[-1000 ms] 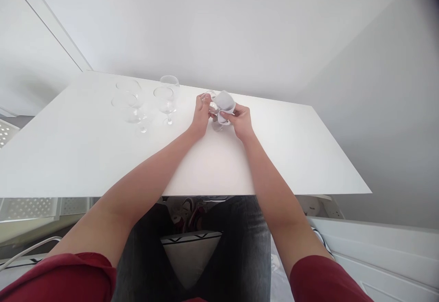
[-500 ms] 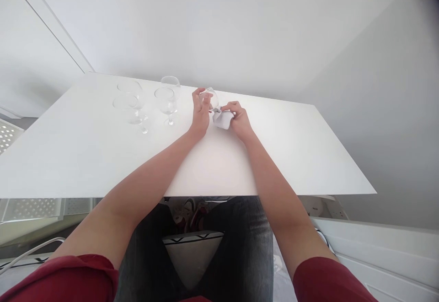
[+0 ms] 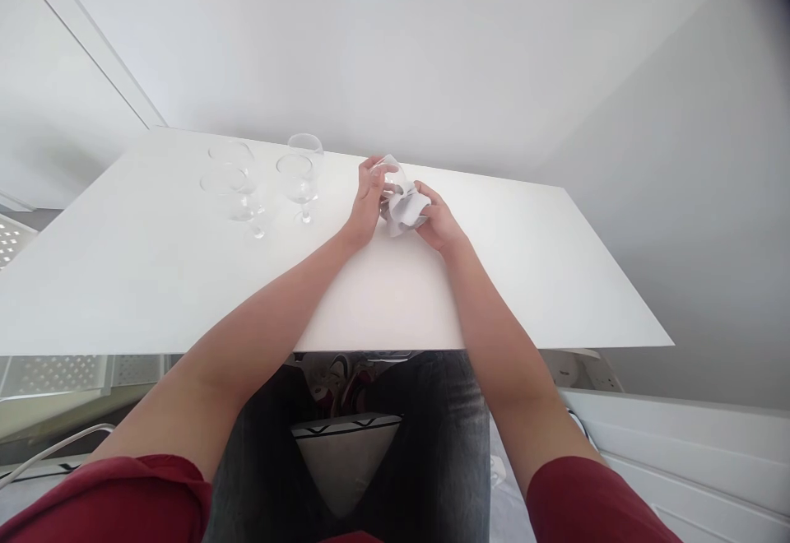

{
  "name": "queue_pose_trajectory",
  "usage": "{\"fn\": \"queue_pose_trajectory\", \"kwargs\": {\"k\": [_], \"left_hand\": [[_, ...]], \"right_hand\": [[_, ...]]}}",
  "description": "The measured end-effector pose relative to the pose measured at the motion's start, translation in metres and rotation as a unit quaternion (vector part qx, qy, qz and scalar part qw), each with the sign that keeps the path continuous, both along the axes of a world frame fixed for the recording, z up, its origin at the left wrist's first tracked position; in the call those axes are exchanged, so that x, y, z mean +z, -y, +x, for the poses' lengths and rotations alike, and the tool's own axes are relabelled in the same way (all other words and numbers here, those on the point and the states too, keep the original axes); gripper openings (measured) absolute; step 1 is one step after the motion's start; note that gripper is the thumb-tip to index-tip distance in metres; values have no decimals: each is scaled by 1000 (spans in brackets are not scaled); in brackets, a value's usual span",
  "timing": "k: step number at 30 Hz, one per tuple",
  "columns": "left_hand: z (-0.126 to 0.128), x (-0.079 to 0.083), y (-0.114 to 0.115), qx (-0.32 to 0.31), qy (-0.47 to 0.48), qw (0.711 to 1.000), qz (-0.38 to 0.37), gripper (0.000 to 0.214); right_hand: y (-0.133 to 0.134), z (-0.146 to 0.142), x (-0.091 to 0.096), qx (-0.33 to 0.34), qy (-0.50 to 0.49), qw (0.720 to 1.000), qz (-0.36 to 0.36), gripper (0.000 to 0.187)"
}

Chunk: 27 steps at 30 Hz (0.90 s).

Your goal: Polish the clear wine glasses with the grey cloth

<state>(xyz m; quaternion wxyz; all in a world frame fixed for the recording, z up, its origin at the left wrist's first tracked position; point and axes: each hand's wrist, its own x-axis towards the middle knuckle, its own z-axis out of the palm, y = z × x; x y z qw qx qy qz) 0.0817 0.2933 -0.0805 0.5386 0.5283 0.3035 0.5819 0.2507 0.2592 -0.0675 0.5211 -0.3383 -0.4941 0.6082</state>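
Observation:
My left hand (image 3: 369, 201) is closed around the bowl of a clear stemmed glass (image 3: 393, 171), tilted above the far part of the table. A crumpled white cloth (image 3: 407, 211) is gripped by my right hand (image 3: 439, 218) and pressed against the lower part of that glass. The cloth hides the glass's stem and foot. To the left, more clear stemmed glasses (image 3: 297, 179) stand upright in a loose group, some overlapping others from this angle.
The white table (image 3: 531, 280) reaches back to a pale wall (image 3: 395, 49). A white perforated basket (image 3: 55, 374) shows beneath its left side. White drawers (image 3: 691, 461) stand low at the right, and a cable (image 3: 55, 448) curves at the lower left.
The held glass has shifted a little to the right and turned in my left hand. My right hand has brought the cloth around its lower part. The standing glasses keep their places.

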Motion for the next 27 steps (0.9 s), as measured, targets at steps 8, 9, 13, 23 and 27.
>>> {"fn": "queue_pose_trajectory", "kwargs": {"k": [8,9,13,23,27], "left_hand": [[0,1,8,-90,-7,993,75,48],[0,3,11,-98,-11,992,81,50],[-1,7,19,-111,-31,991,63,62],[2,6,16,-82,-64,993,49,54],[3,2,12,-128,-50,990,38,57]], "right_hand": [[2,4,1,3,-18,1000,12,51],[4,3,2,3,-23,1000,-4,54],[8,-4,5,-6,-17,998,-63,60],[3,-10,3,-62,-18,998,-18,56],[2,-8,1,-68,-33,996,-41,58]]}}
